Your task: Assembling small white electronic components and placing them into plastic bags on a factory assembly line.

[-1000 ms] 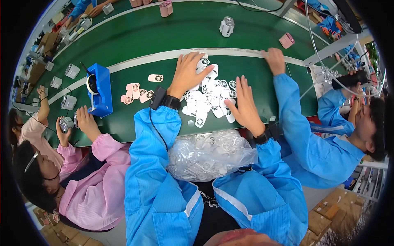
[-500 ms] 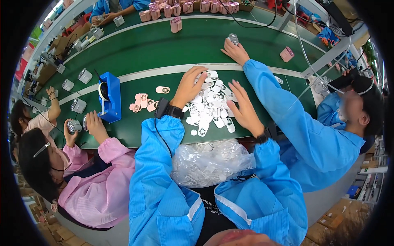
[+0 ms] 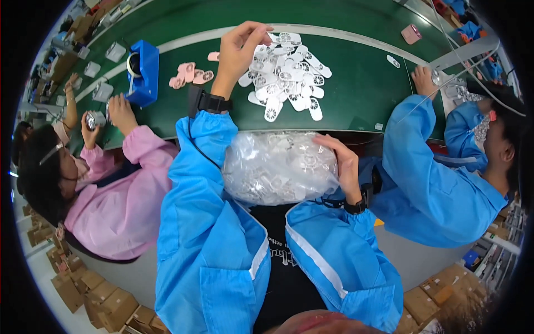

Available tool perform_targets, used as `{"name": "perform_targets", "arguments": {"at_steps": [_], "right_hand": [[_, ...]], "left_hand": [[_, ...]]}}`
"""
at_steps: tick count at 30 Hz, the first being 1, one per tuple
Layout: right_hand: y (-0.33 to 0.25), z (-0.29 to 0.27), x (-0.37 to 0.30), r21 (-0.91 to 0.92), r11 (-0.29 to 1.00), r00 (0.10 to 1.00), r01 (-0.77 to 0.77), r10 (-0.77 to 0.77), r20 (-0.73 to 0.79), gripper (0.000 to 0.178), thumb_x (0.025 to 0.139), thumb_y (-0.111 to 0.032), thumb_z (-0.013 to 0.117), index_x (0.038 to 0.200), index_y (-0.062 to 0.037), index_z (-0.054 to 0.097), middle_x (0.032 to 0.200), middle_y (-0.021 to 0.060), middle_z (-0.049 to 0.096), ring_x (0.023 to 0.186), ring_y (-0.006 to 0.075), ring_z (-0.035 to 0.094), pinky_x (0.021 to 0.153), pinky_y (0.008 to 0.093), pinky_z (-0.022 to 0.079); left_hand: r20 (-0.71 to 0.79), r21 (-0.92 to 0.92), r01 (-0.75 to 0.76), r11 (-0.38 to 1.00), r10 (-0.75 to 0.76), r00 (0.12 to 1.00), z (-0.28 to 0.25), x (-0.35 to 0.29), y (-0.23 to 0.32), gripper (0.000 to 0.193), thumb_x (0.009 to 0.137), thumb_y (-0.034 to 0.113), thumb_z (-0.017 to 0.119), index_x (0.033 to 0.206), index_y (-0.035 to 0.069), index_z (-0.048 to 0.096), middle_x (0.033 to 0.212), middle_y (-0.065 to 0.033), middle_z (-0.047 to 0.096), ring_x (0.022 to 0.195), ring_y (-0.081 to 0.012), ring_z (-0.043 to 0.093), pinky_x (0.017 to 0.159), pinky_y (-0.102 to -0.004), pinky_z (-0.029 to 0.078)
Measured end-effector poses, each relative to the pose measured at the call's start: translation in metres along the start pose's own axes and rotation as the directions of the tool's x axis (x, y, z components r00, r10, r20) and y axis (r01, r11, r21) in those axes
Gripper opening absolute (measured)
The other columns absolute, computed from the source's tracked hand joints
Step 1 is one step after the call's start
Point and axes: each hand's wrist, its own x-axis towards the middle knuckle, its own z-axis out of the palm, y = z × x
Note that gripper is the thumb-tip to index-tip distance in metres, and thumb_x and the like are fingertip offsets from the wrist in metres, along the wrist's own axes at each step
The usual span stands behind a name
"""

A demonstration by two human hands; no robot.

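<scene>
My left hand (image 3: 240,49) is raised at the far edge of a heap of white rounded plates (image 3: 286,75) with spoked, wheel-like cutouts. Its thumb and fingertips are pinched together beside the topmost plates; whatever they hold is not clear. My right hand (image 3: 344,165) curves around the right end of a clear plastic bag (image 3: 250,172), fingers bent over its top. More white pieces show through the bag, which rests in front of me at the table's near edge. Pink plates (image 3: 189,73) of similar shape lie left of the heap, partly behind my left forearm.
A blue tape dispenser (image 3: 146,75) stands on the green table (image 3: 206,50) at left. Beside it, a pink-sleeved co-worker handles a round-ended device (image 3: 94,119). Another co-worker in blue (image 3: 445,183) sits close at right. A pink device (image 3: 411,34) lies beyond the pale rail.
My right hand has come back from the heap to the bag. My left hand's fingers have closed near the heap's far edge. The right co-worker's arm has drawn back rightward. The view has tilted down.
</scene>
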Motion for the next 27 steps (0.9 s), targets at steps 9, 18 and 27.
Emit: {"name": "perform_targets", "arguments": {"at_steps": [9, 18, 27], "right_hand": [[-0.013, -0.010, -0.077, 0.160, 0.986, 0.955, 0.052, -0.096, 0.281, 0.093, 0.099, -0.065, 0.067, 0.154, 0.0086, 0.048, 0.165, 0.0226, 0.045, 0.149, 0.0340, 0.048, 0.126, 0.0438, 0.033], [0.016, -0.016, -0.124, -0.027, 0.999, 0.998, -0.042, 0.040, -0.047, 0.035, 0.089, -0.005, 0.066, 0.122, 0.0036, 0.073, 0.125, 0.0189, 0.075, 0.117, 0.0293, 0.070, 0.105, 0.0392, 0.051], [-0.089, -0.012, -0.072, 0.132, 0.975, 0.983, 0.180, -0.173, -0.065, 0.031, 0.100, -0.024, 0.064, 0.096, 0.0062, 0.070, 0.091, 0.0143, 0.075, 0.075, 0.0220, 0.070, 0.067, 0.0332, 0.053]], "left_hand": [[0.057, 0.064, 0.206, 0.976, -0.209, 0.976, 0.019, -0.166, 0.118, 0.029, 0.107, 0.023, 0.069, 0.121, -0.003, 0.072, 0.108, -0.0075, 0.075, 0.098, -0.0141, 0.072, 0.088, -0.0299, 0.057], [-0.048, 0.222, 0.204, 0.953, -0.199, 0.979, 0.041, -0.334, 0.132, 0.095, 0.081, 0.059, 0.089, 0.142, -0.007, 0.059, 0.133, -0.0135, 0.066, 0.124, -0.0246, 0.065, 0.112, -0.0372, 0.046], [-0.147, -0.040, 0.458, 0.888, -0.458, 0.877, 0.033, -0.366, 0.098, 0.101, 0.081, 0.062, 0.089, 0.144, -0.010, 0.056, 0.139, -0.0120, 0.063, 0.128, -0.0215, 0.060, 0.112, -0.0364, 0.045]]}}
